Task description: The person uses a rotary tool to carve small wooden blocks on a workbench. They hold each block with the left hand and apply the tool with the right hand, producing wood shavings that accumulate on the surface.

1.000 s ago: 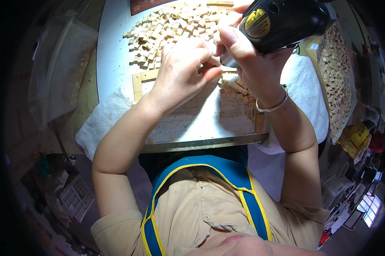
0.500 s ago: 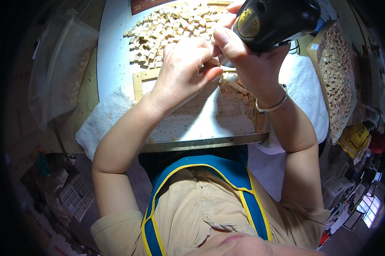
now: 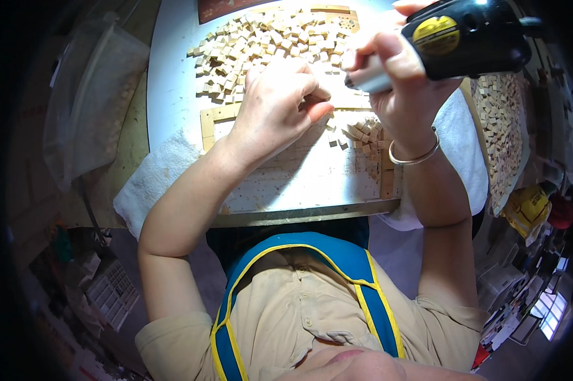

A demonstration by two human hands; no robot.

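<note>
My right hand (image 3: 407, 95) grips a black rotary power tool (image 3: 489, 44) with a yellow round sticker and a metal nose, held tilted over the board at the upper right. My left hand (image 3: 280, 105), left of the tool, has its fingers curled into a pinch; whatever lies between them is hidden. Under both hands are a jointed wooden strip frame (image 3: 207, 130) on a pitted white board (image 3: 267, 200), a small cluster of wooden cubes (image 3: 362, 133) inside it, and a large loose pile of pale cubes (image 3: 261, 38) behind.
A tray of many small cubes (image 3: 496, 127) stands at the right. White towels (image 3: 147, 181) drape both sides of the board. A translucent bag (image 3: 93, 95) is at the left, a red board (image 3: 229, 7) at the back, a yellow bag (image 3: 527, 213) at the lower right.
My right hand has moved right with the tool, which has swung more horizontal, its nose now away from my left fingertips. My left hand has shifted only slightly.
</note>
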